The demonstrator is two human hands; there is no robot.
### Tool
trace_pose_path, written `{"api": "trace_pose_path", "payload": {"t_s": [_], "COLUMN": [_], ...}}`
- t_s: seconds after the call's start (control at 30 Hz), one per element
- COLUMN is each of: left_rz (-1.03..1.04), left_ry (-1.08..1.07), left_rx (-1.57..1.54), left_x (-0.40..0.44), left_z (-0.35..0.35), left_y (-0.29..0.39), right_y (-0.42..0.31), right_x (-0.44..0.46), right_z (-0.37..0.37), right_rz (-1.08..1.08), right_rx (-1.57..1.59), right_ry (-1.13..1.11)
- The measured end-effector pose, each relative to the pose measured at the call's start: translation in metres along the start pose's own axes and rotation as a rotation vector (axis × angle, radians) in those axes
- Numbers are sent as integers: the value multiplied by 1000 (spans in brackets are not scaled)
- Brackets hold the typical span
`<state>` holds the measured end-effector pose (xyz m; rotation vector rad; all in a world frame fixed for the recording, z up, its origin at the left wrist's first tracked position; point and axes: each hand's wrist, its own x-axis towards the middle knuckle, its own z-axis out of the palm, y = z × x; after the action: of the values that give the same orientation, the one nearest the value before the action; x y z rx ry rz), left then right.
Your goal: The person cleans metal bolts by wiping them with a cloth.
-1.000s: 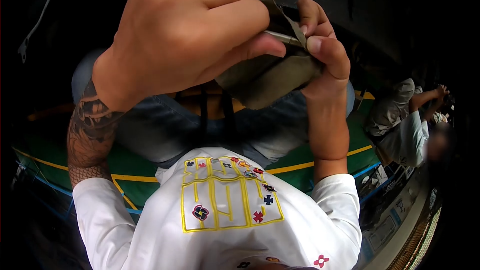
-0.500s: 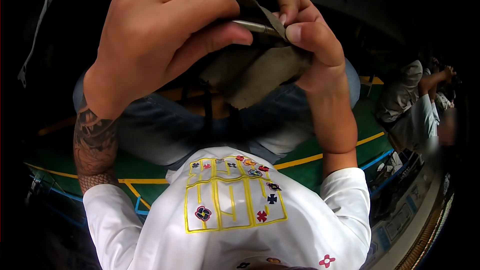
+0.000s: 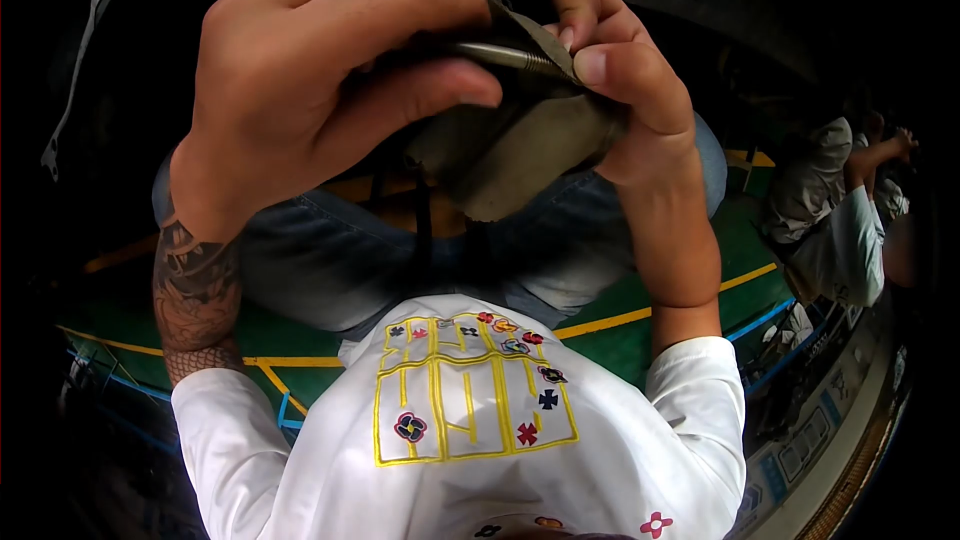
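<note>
My left hand [image 3: 290,90] is curled around a slim metal rod [image 3: 500,56], its thumb a little below the rod and its hidden fingertips behind. The rod's ridged end meets the edge of a dark olive cloth piece [image 3: 525,155]. Thumb and fingers of my right hand [image 3: 600,50] pinch that edge beside the rod's end. The rest of the cloth hangs in folds below both hands, above my lap. What the left fingers press on behind the rod is hidden.
My jeans-clad legs [image 3: 330,260] are below the hands. The green floor [image 3: 700,310] has yellow lines and blue bars near it. Another person [image 3: 825,210] sits at the right. A pale strip [image 3: 85,50] hangs at the upper left.
Both hands and the cloth have shifted left in view since the first frame. My left thumb has parted from the index finger, and more of the rod shows. The right pinch stays the same.
</note>
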<state>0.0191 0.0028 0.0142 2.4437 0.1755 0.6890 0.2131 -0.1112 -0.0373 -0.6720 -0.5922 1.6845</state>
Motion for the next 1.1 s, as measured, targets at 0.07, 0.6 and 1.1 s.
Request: {"api": "trace_pose_path", "payload": {"t_s": [0.07, 0.6, 1.1], "left_rz": [89, 109, 99], "left_ry": [33, 42, -60], "left_rx": [60, 116, 178], "left_x": [3, -2, -5], "left_z": [0, 2, -4], "left_y": [1, -8, 1], "right_y": [1, 0, 6], "right_x": [0, 4, 2], "right_z": [1, -6, -8], "right_rz": [-25, 8, 0], "right_rx": [0, 12, -96], "right_ry": [31, -49, -2]}}
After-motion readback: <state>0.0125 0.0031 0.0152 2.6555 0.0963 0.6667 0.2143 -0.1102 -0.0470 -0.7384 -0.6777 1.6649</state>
